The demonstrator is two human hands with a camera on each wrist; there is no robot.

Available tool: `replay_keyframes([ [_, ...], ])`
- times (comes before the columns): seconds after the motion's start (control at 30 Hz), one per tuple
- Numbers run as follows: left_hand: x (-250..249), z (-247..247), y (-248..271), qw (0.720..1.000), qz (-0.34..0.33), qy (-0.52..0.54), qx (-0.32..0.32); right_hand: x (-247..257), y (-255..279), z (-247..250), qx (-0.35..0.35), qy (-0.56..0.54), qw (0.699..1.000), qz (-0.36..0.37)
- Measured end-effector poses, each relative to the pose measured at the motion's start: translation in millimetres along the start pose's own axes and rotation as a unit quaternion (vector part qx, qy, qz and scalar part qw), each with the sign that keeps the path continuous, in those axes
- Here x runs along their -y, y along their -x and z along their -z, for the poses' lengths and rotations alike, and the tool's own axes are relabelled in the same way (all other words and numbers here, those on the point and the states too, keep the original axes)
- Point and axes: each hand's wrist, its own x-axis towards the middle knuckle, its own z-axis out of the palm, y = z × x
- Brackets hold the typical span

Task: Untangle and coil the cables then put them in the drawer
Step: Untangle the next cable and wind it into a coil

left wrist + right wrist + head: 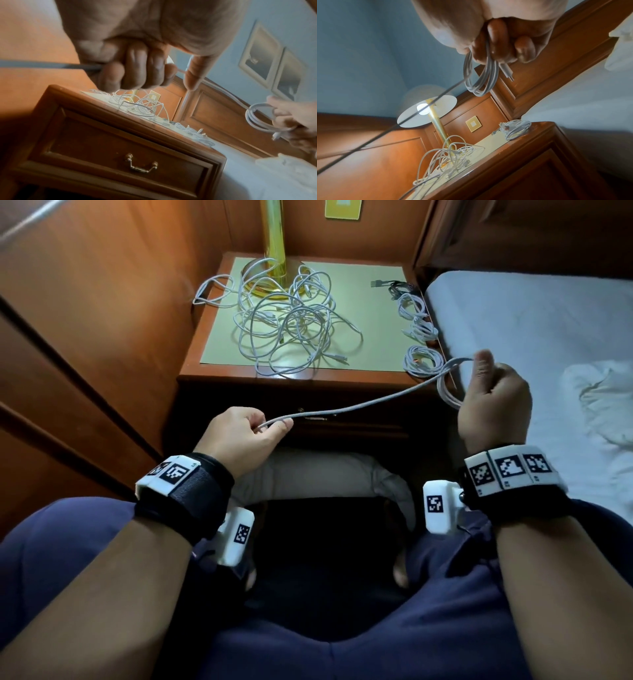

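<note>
Right hand (493, 398) grips a half-wound white cable (346, 409); left hand (239, 433) pinches its tail; slack grip could spring the loops apart.

Cable tangle (291, 320) around lamp base (270, 285)

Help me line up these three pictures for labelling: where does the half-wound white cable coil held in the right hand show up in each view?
Head: the coil hangs at right of centre, left of the right hand.
Left wrist: at the right edge, mid-height.
Right wrist: upper centre, hanging below the fingers, coil.
Shared landmark: the tangled cables on the nightstand.
</note>
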Motion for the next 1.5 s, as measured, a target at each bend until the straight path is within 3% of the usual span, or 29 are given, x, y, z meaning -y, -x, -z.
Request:
replay_keyframes([
  [0.1, 1, -5, 0, 0.998, -0.023, 0.024, 0.045, 3, 6, -1, 0.044, -0.05, 0.998, -0.009],
  [0.23, -9, -17, 12, 0.97, -0.026, 0.049, 0.236, 15, 29, -12, 0.165, -0.113, 0.979, -0.047],
  [0.3, -13, -22, 19, 0.946, -0.029, 0.099, 0.306, 21, 39, -20, 0.217, -0.18, 0.957, -0.074],
  [0.37, -14, -30, 22, 0.92, -0.029, 0.192, 0.341, 27, 44, -24, 0.261, -0.283, 0.911, -0.145],
  [0.43, -17, -34, 24, 0.904, -0.03, 0.262, 0.336, 32, 46, -23, 0.312, -0.362, 0.847, -0.234],
  [0.53, -21, -37, 24, 0.92, -0.07, 0.252, 0.291, 33, 47, -17, 0.382, -0.412, 0.771, -0.299],
  [0.6, -23, -38, 22, 0.937, -0.094, 0.236, 0.242, 33, 47, -14, 0.404, -0.441, 0.739, -0.311],
  [0.7, -20, -40, 16, 0.964, -0.09, 0.204, 0.145, 31, 44, -12, 0.406, -0.469, 0.719, -0.313],
  [0.8, -10, -38, 8, 0.983, -0.049, 0.168, 0.06, 31, 40, -11, 0.378, -0.476, 0.729, -0.317],
  [0.93, -4, -35, 3, 0.996, -0.05, 0.066, 0.02, 33, 46, -17, 0.33, -0.437, 0.788, -0.28],
  [1.07, -8, -45, 16, 0.986, -0.154, 0.016, 0.061, 35, 54, -23, 0.303, -0.368, 0.86, -0.181],
  [1.2, -13, -50, 24, 0.959, -0.239, 0.045, 0.148, 25, 59, -25, 0.294, -0.209, 0.933, 0.009],
  [1.3, -14, -46, 23, 0.944, -0.287, 0.085, 0.136, 19, 63, -25, 0.314, -0.104, 0.937, 0.114],
  [1.4, -16, -40, 18, 0.942, -0.298, 0.128, 0.091, 19, 61, -24, 0.366, -0.053, 0.921, 0.123],
  [1.5, -21, -31, 15, 0.947, -0.276, 0.164, 0.035, 19, 59, -24, 0.45, 0.002, 0.884, 0.125],
])
